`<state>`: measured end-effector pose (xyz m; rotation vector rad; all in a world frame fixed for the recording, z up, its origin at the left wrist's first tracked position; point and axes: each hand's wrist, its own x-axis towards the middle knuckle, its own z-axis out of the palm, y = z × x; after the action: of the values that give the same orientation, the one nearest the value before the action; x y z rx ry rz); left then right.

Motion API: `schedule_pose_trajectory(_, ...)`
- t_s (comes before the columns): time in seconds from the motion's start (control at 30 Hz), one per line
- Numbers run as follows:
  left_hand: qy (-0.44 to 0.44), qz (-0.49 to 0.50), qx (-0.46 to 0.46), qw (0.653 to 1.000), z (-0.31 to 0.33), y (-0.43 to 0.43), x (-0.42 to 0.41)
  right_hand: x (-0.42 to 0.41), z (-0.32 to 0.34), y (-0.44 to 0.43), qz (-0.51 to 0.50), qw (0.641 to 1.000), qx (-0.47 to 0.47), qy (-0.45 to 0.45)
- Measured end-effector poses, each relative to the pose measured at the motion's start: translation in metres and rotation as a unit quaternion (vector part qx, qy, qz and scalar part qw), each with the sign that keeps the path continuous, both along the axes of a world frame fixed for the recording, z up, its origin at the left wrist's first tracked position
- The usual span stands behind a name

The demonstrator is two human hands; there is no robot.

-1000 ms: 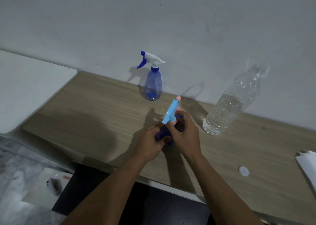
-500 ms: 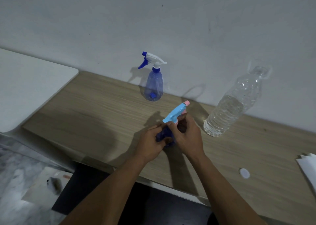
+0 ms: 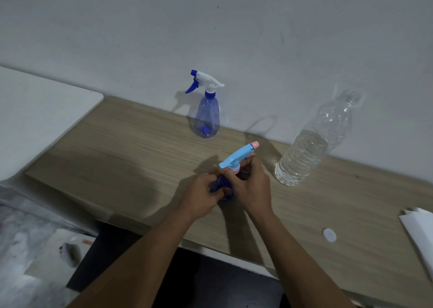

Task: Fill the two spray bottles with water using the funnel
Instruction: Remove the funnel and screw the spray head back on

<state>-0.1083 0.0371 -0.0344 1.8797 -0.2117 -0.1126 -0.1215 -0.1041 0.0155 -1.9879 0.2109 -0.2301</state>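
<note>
On the wooden tabletop (image 3: 131, 157), the uncapped water bottle (image 3: 309, 148) stands part full, and the pale blue spray bottle (image 3: 207, 118) by the wall looks empty, its head on. My left hand (image 3: 199, 197) grips the dark blue spray bottle (image 3: 221, 186) mid-table, and my right hand (image 3: 251, 186) pinches its light blue trigger head (image 3: 239, 155) at the collar, unscrewing it, I judge. Neither bottle is filled yet, and no funnel shows.

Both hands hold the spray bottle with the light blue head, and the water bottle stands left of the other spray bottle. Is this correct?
No. The head view shows the water bottle right of the other spray bottle. Left hand and right hand do hold the spray bottle with the light blue head.
</note>
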Motion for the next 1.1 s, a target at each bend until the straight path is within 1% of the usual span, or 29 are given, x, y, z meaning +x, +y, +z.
schedule_pose_trajectory(0.2, -0.005, -0.008, -0.023, 1.0, 0.003, 0.001, -0.002, -0.006, -0.003, -0.002, 0.059, 0.997, -0.034, -0.038)
schedule_pose_trajectory(0.27, -0.018, -0.01, -0.018, 1.0, 0.005, 0.001, -0.003, -0.006, -0.002, -0.002, 0.058, 0.997, -0.026, -0.034)
schedule_pose_trajectory(0.37, -0.015, -0.005, -0.02, 1.0, 0.005, 0.0, -0.003, -0.001, -0.001, 0.0, 0.026, 1.0, -0.006, -0.004)
schedule_pose_trajectory(0.43, -0.01, 0.005, 0.002, 1.0, 0.004, 0.001, -0.003, -0.002, -0.001, 0.001, 0.02, 1.0, 0.006, 0.004)
schedule_pose_trajectory(0.5, -0.01, 0.005, 0.013, 1.0, 0.006, 0.001, -0.003, -0.007, -0.001, 0.001, 0.036, 0.999, 0.025, -0.009)
schedule_pose_trajectory(0.6, -0.013, -0.005, -0.009, 1.0, 0.009, 0.0, -0.004, -0.01, 0.0, -0.001, 0.062, 0.997, 0.029, -0.037)
schedule_pose_trajectory(0.77, -0.015, 0.014, 0.008, 1.0, 0.009, 0.0, -0.006, -0.005, 0.001, 0.003, 0.02, 0.999, 0.05, -0.007)
schedule_pose_trajectory(0.93, -0.016, 0.006, -0.002, 1.0, 0.008, 0.001, -0.005, -0.01, -0.001, 0.002, 0.048, 0.997, 0.033, -0.045)
schedule_pose_trajectory(1.1, -0.018, 0.016, 0.002, 1.0, 0.006, 0.0, -0.006, -0.007, -0.001, 0.006, -0.001, 0.999, 0.05, -0.007)
